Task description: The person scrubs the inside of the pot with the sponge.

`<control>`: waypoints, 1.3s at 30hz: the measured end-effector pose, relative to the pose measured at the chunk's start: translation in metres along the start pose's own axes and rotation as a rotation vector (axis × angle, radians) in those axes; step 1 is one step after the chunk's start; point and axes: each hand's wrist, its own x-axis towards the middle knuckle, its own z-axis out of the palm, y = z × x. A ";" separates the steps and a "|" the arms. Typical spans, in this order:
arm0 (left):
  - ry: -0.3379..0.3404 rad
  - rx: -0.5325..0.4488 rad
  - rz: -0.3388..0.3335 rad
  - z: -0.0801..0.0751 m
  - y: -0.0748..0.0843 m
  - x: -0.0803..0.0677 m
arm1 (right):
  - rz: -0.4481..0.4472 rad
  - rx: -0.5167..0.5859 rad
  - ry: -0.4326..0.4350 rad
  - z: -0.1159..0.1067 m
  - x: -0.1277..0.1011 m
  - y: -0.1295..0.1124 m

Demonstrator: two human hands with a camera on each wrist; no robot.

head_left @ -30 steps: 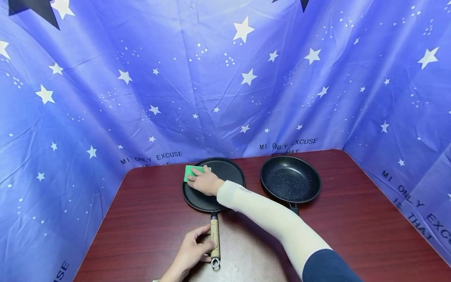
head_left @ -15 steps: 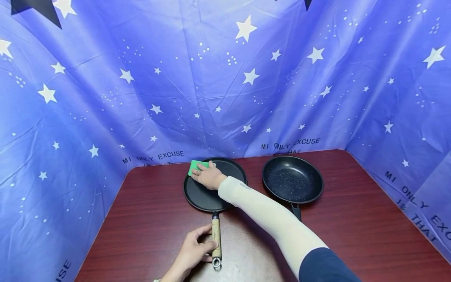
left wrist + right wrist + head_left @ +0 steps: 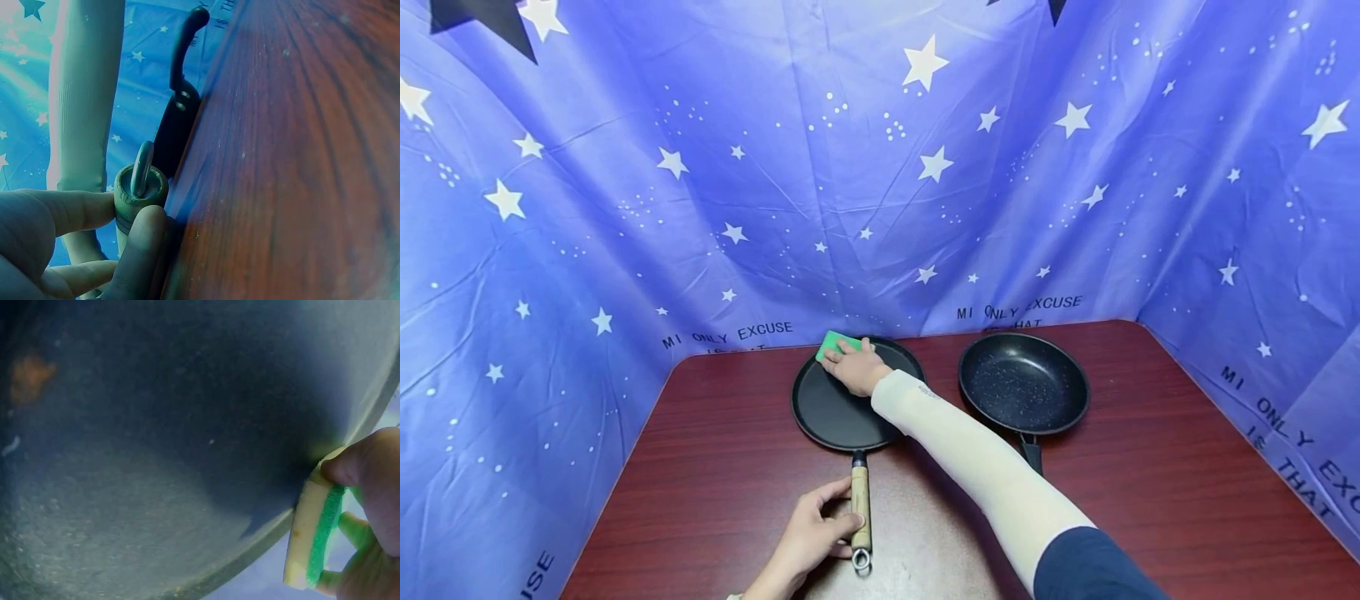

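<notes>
- 1 green and yellow sponge lies on the far rim of the flat black griddle pan, at its far-left edge, under the right hand.
- Seen from the right wrist, that hand's fingers are curled round the sponge, pinching it by its sides, with the yellow layer against the pan's dark surface at the rim.
- The right arm in a white sleeve reaches diagonally across the pan from the near right.
- The pan's wooden handle points toward the person and ends in a metal ring.
- The left hand grasps this handle near its end, thumb on top and fingers wrapped beneath; the left wrist view shows the handle's end and ring between thumb and fingers.
- 1 deeper speckled frying pan sits just to the right of the griddle pan, apart from it, with its dark handle pointing toward the person.
- Both pans rest on the dark red wooden bench.
- A blue cloth with white stars hangs round the bench on 3 sides.
</notes>
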 end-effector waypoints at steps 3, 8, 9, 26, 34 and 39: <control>-0.001 -0.001 -0.002 0.000 0.000 0.000 | 0.012 0.040 -0.002 0.002 -0.001 0.005; 0.000 0.005 -0.001 -0.001 0.000 0.000 | 0.034 0.090 -0.017 0.003 -0.003 0.015; -0.001 0.006 -0.001 0.000 -0.001 0.001 | 0.041 0.095 -0.023 0.004 -0.004 0.017; 0.002 0.025 0.002 0.000 -0.001 0.000 | 0.151 0.138 -0.088 0.007 -0.035 0.050; 0.006 0.031 0.004 0.001 0.000 -0.001 | 0.141 0.171 -0.136 0.002 -0.059 0.057; 0.006 0.022 -0.004 0.001 0.000 0.000 | 0.101 0.216 -0.142 -0.004 -0.076 0.061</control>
